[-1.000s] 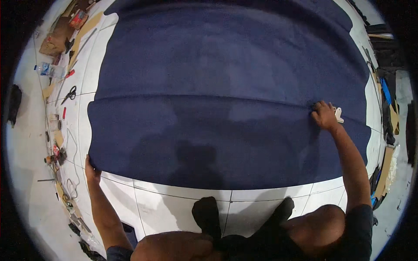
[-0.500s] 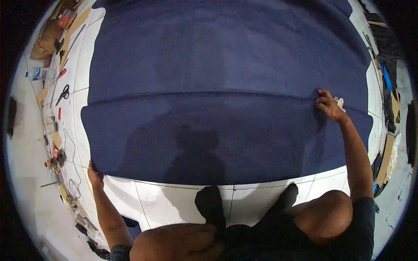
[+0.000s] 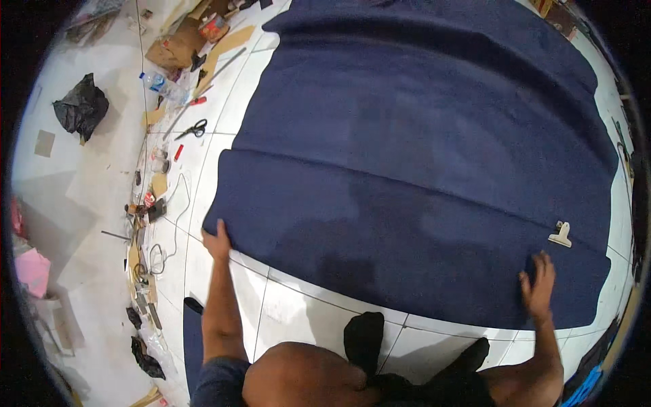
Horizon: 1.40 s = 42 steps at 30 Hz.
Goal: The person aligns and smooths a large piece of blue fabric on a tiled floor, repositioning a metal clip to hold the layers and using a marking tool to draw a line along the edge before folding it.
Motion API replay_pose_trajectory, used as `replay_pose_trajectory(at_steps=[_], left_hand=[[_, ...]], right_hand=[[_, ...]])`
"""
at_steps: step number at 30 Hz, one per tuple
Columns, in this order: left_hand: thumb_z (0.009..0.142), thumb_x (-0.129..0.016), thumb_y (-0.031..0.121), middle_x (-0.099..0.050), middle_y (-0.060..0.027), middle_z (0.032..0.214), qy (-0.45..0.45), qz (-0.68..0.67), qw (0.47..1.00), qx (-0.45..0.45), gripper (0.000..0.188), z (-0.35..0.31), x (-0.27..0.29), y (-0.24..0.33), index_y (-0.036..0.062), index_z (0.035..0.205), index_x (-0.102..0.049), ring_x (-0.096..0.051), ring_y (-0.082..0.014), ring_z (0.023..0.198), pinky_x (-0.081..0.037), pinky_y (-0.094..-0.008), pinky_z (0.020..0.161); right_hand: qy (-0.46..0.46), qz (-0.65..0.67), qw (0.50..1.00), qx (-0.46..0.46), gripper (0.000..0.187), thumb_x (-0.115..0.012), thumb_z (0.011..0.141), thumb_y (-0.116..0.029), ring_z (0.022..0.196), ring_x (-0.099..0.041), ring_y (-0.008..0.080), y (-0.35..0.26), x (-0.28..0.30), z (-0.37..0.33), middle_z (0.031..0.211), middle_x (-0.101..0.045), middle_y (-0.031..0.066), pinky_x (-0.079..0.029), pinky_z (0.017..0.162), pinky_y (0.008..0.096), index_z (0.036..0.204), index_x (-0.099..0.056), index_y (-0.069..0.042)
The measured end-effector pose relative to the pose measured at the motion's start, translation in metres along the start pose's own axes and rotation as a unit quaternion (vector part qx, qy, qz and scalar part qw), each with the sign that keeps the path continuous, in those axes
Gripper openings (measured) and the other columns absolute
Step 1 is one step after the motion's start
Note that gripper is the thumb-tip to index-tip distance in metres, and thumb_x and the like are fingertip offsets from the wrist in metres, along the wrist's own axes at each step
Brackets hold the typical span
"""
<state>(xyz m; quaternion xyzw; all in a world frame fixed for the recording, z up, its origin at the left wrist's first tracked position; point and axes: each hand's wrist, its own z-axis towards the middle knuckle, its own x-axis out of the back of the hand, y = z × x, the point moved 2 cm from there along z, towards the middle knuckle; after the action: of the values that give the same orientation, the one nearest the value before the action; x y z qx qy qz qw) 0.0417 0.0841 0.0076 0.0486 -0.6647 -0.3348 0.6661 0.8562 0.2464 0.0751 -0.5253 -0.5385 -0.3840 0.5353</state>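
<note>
A large sheet of navy fabric [image 3: 407,129] is spread over the floor, with a fold line running across it. Its near left corner is in my left hand [image 3: 217,243], thumb on top and the other fingers partly hidden at the edge. My right hand [image 3: 538,288] is over the near right part of the sheet, fingers apart and nothing in them. Just beyond those fingers, a pale metal bulldog clip [image 3: 561,235] sits on the fabric near the fold line; whether it grips the layers I cannot tell.
White floor tiles [image 3: 288,308] border the sheet. Along the left lie black scissors [image 3: 196,129], a plastic bottle [image 3: 163,87], a red-handled tool [image 3: 178,152], a cable [image 3: 178,230] and a cardboard box [image 3: 178,46]. Farther left is a crumpled black bag [image 3: 81,107]. My feet [image 3: 364,339] are at the near edge.
My view has swung left. My right hand has come away from the fold line and the clip, toward the near edge, and its fingers have spread. The left hand stays at the corner.
</note>
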Motion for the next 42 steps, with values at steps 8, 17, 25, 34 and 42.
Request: replay_pose_trajectory(at_steps=[8,17,25,34,42], left_hand=[[0.09,-0.046,0.054,-0.007,-0.042,0.142,-0.158,0.079,0.984,-0.018,0.077,-0.255,-0.037,0.099,0.0092,0.147,-0.019,-0.007,-0.0548,0.134,-0.016,-0.0575,0.109],[0.087,-0.031,0.07,-0.008,-0.031,0.148,-0.107,0.249,0.963,-0.002,0.075,-0.248,-0.081,0.051,0.033,0.148,-0.01,-0.027,-0.0559,0.126,-0.031,-0.0584,0.101],[0.082,-0.052,0.055,-0.051,-0.0039,0.129,-0.298,-0.433,0.762,0.377,0.057,-0.175,-0.067,0.0,0.02,0.127,-0.049,-0.05,-0.0264,0.111,-0.045,-0.0475,0.088],[0.086,-0.046,0.06,-0.043,-0.0127,0.138,-0.224,-0.209,0.937,0.171,0.067,-0.203,-0.063,0.044,0.0168,0.137,-0.04,-0.039,-0.0337,0.127,-0.033,-0.0561,0.099],[0.084,-0.048,0.062,-0.041,-0.0169,0.138,-0.138,0.197,0.967,-0.087,0.074,-0.228,-0.033,0.074,0.0149,0.14,-0.036,-0.04,-0.0378,0.125,-0.032,-0.06,0.098]], right_hand=[[-0.042,-0.028,0.998,0.032,0.07,-0.057,0.085,-0.047,0.139,-0.014,0.0407,-0.017,-0.065,-0.09,0.15,-0.019,0.0199,-0.005,0.11,0.0574,0.142,-0.035,-0.014],[0.055,0.001,0.868,-0.494,0.073,-0.044,0.088,-0.061,0.139,-0.018,0.0392,0.19,-0.041,-0.145,0.151,-0.017,0.021,-0.015,0.11,0.056,0.144,-0.03,-0.017],[0.239,0.582,0.548,-0.551,0.063,-0.068,0.081,-0.042,0.059,-0.056,0.0166,0.233,-0.066,-0.186,0.081,-0.062,0.0131,-0.042,0.041,0.0299,0.112,-0.05,0.009],[0.211,0.634,0.497,-0.553,0.037,-0.063,0.082,-0.026,0.05,-0.053,0.0173,0.232,-0.049,-0.197,0.073,-0.058,0.0087,-0.046,0.042,0.0285,0.102,-0.055,0.004],[0.205,0.478,0.558,-0.647,0.07,-0.07,0.075,-0.035,0.059,-0.059,0.0234,0.246,-0.047,-0.203,0.092,-0.057,0.017,-0.051,0.05,0.0374,0.123,-0.037,0.005]])
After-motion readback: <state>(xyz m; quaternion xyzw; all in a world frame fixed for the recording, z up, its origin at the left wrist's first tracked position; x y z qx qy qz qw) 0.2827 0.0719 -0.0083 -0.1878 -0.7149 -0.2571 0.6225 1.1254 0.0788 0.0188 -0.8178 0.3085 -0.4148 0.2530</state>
